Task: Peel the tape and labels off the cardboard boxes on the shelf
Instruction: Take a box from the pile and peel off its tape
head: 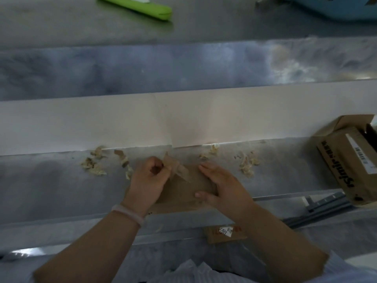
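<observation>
A small flat cardboard box [183,188] lies on the metal shelf [61,180] in front of me. My left hand [149,178] pinches a strip of brown tape [177,168] that is lifted off the box's top at its far left corner. My right hand [222,184] rests on the box's right end, fingers straight over the top and thumb against the near side, holding it down. Both forearms reach in from below.
Several torn scraps of tape and paper [93,164] litter the shelf on the left and more scraps [247,162] lie on the right. A larger printed cardboard box [346,162] lies at the right edge. A labelled box [224,233] sits on the level below. A green object [140,7] lies on the upper shelf.
</observation>
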`<state>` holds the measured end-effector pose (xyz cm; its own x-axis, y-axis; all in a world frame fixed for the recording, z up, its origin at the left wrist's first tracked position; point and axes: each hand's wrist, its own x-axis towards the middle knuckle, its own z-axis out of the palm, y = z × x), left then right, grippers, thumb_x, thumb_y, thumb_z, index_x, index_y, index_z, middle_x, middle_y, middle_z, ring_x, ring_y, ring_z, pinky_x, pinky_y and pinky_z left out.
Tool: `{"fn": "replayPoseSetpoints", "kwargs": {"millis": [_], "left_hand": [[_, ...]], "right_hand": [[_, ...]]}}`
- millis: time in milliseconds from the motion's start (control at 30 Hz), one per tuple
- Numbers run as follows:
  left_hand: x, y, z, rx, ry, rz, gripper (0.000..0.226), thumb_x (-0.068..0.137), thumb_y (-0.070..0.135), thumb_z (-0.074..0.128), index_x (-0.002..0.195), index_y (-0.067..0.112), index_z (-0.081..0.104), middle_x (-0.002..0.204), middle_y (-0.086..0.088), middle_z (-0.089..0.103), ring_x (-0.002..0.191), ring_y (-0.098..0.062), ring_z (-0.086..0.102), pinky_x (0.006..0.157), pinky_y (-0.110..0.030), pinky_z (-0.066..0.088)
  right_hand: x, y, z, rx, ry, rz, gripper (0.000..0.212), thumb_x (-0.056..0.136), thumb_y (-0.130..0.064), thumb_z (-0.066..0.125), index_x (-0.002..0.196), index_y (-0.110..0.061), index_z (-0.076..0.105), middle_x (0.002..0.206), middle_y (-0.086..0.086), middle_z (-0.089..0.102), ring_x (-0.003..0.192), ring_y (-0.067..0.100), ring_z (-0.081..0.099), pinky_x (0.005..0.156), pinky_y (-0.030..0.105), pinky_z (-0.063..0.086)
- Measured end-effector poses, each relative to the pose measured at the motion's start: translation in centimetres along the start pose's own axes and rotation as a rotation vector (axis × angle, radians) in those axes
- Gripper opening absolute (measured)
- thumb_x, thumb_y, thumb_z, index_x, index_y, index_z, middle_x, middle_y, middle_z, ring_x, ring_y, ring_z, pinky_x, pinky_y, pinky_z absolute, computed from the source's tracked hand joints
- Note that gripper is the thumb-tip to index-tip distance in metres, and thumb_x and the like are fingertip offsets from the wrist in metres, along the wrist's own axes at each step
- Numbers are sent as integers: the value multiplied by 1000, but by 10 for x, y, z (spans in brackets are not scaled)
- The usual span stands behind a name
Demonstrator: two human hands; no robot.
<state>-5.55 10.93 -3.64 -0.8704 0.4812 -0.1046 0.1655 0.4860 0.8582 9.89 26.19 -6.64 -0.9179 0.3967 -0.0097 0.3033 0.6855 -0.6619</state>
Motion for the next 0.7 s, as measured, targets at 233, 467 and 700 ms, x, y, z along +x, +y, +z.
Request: {"fn": "replayPoseSetpoints", "kwargs": {"millis": [233, 467, 700], "left_hand": [[-7, 2, -12, -2, 158, 187, 7, 92, 19, 57, 94, 21, 62, 86, 7, 67, 79, -3, 61, 67, -14, 46], [-8, -21, -2, 581, -157, 686, 38, 79, 35, 50, 103, 21, 75, 103, 4, 68, 89, -18, 63, 83, -37, 52], [-12, 0, 0, 511, -116, 366, 37, 81, 40, 67, 114, 21, 63, 104, 3, 61, 98, -18, 58, 87, -34, 48]], "right_hand": [[0, -8, -5, -159, -28, -75, 79, 75, -74, 36, 142, -34, 45, 152, -16, 30, 140, 6, 23, 112, 16, 11], [1, -8, -4, -246, -19, -104, 78, 78, -71, 36, 139, -26, 52, 150, -7, 38, 137, 15, 32, 113, 21, 16], [3, -13, -12, -292, -79, -95, 90, 71, -78, 20, 145, -31, 42, 152, -12, 28, 139, 8, 20, 113, 18, 11]]}}
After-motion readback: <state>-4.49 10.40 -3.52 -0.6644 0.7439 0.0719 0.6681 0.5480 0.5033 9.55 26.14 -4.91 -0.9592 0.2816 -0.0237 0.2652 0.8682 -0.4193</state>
